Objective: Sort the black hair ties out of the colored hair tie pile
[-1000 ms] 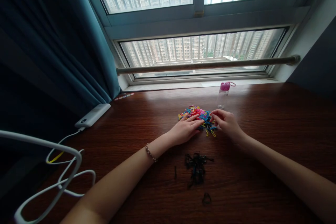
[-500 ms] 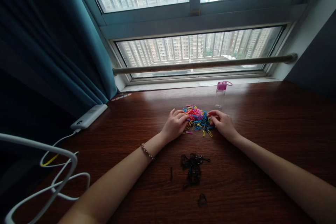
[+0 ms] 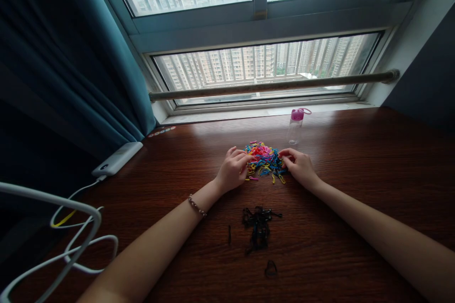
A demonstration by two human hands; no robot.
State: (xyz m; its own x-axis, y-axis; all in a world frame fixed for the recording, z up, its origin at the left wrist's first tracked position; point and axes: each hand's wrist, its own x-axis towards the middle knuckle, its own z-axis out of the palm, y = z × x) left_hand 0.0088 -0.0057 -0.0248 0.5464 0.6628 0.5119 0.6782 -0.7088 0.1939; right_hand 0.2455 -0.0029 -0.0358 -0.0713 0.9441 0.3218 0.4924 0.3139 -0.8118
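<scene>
A heap of small coloured elastic bands [image 3: 263, 155], pink, red, blue and yellow, lies on the brown table between my hands. My left hand [image 3: 232, 168] rests at its left edge, index finger stretched onto the bands and the other fingers loosely apart. At the right edge is my right hand [image 3: 297, 164], thumb and index finger brought together by the blue bands. Whatever sits between those fingertips is too small to make out. Nearer to me lies a separate clump of black elastic bands [image 3: 259, 228], with a single black band [image 3: 270, 268] below it.
A clear bottle with a pink lid [image 3: 295, 125] stands behind the heap. On the left are a white power bank [image 3: 117, 158], a white cable [image 3: 90, 213] and a blue curtain [image 3: 117, 71]. A rail [image 3: 270, 87] crosses the window beyond the table [image 3: 355, 170].
The whole view has shifted slightly, so everything appears a little further left. Both hands stay at the heap; my left thumb seems drawn back a little from the bands.
</scene>
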